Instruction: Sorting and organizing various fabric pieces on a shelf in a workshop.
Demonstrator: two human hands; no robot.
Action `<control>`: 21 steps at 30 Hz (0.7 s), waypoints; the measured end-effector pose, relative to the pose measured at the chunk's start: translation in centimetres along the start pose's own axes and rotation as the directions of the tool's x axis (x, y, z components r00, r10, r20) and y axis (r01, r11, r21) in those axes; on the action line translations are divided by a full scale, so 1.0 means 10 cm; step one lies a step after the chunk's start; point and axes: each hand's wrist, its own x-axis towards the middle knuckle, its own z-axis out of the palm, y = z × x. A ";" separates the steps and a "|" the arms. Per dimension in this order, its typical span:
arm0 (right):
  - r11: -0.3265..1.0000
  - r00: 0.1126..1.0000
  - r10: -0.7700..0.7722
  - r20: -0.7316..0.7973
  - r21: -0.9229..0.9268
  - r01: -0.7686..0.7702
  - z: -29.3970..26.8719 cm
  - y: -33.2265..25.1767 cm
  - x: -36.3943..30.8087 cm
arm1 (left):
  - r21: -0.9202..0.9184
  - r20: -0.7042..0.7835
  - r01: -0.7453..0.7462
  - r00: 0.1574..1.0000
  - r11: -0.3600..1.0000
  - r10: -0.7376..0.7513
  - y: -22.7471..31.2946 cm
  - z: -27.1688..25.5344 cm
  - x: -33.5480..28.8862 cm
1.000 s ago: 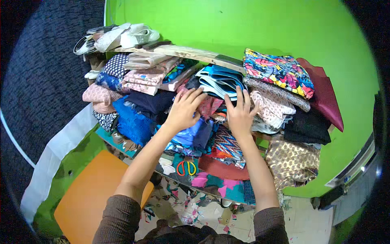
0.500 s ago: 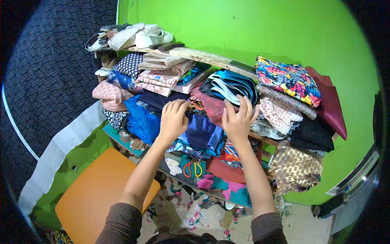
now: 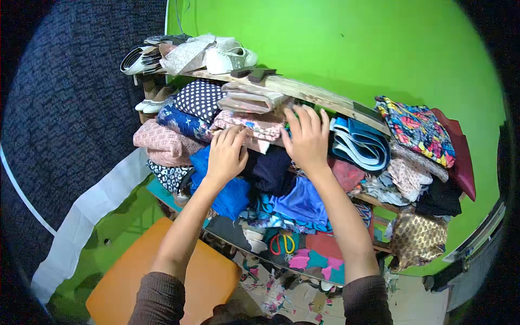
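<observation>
My left hand (image 3: 227, 153) rests its fingertips at the lower left edge of a folded pink floral fabric (image 3: 259, 123), its fingers slightly apart. At the other end of that fabric is my right hand (image 3: 307, 135), open, thumb spread from the fingers; whether it touches the cloth I cannot tell. Above the floral piece lies a folded beige shiny fabric (image 3: 252, 98). Navy polka-dot cloth (image 3: 199, 101) sits to the left. Beneath my hands are a dark navy fabric (image 3: 271, 170) and a bright blue textured one (image 3: 230, 197).
White shoes (image 3: 227, 58) stand on the top plank (image 3: 303, 89). Rolled blue and white material (image 3: 360, 143) and a multicoloured print fabric (image 3: 417, 130) are on the right. Scissors with red and yellow handles (image 3: 283, 245) lie on the lower shelf. An orange seat (image 3: 162, 276) stands at lower left; scraps litter the floor.
Both hands have shifted leftward along the shelf, from the red patterned cloth and navy pile to the pink floral fabric. The view has turned left.
</observation>
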 end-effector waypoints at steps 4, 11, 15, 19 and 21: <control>0.983 0.983 -0.182 0.003 0.004 0.182 0.47 -0.30 0.52 | -0.006 0.027 0.009 1.000 1.000 -0.009 -0.39 0.10 0.05; 0.967 0.960 -0.211 0.182 -0.102 0.232 1.06 -0.37 0.77 | 0.054 0.005 -0.058 0.998 0.997 0.058 -0.79 0.24 0.19; 0.943 0.925 -0.196 0.326 -0.195 0.268 1.15 -0.49 0.70 | 0.047 0.035 -0.074 0.997 0.996 0.073 -0.98 0.25 0.22; 0.944 0.958 -0.228 0.172 -0.203 0.261 1.25 -0.38 0.65 | 0.040 -0.005 -0.086 0.996 0.995 0.086 -0.95 0.32 0.28; 0.958 0.957 -0.190 0.219 -0.171 0.229 1.26 -0.39 0.68 | 0.079 -0.009 -0.092 0.996 0.993 0.093 -0.97 0.35 0.30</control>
